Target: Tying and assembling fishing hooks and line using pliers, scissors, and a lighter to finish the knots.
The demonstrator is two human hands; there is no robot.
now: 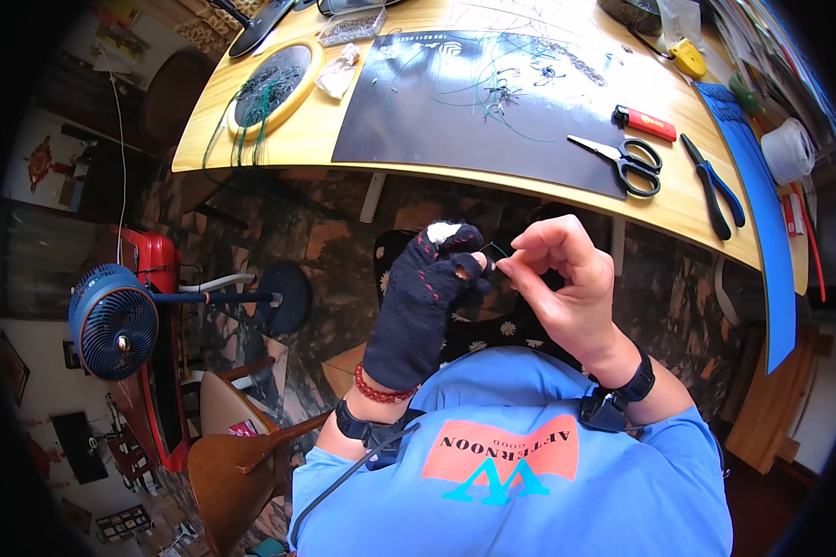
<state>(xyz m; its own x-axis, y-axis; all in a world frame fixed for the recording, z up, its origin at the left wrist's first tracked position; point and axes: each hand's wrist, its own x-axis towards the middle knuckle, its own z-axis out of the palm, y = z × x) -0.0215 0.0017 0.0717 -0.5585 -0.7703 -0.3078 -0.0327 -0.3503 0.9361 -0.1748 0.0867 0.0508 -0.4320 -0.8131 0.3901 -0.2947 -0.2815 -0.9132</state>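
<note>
My left hand (423,288), in a dark knitted glove with bare fingertips and a white patch on one finger, is closed in front of my body. My bare right hand (571,283) pinches thumb to forefinger close beside it. A thin green thread (500,249) spans the small gap between the two sets of fingertips. Both hands are held off the table, short of its near edge. Whether some tiny piece also sits in the left fingertips is too small to tell.
On the wooden table lie a dark mat (418,121) with loose thread bits (502,91), black-handled scissors (639,172), a red lighter (646,123) and pliers (711,186). A round yellow-rimmed tray (319,65) holds green threads. A blue strip (778,306) overhangs the right edge; a fan (116,320) stands left.
</note>
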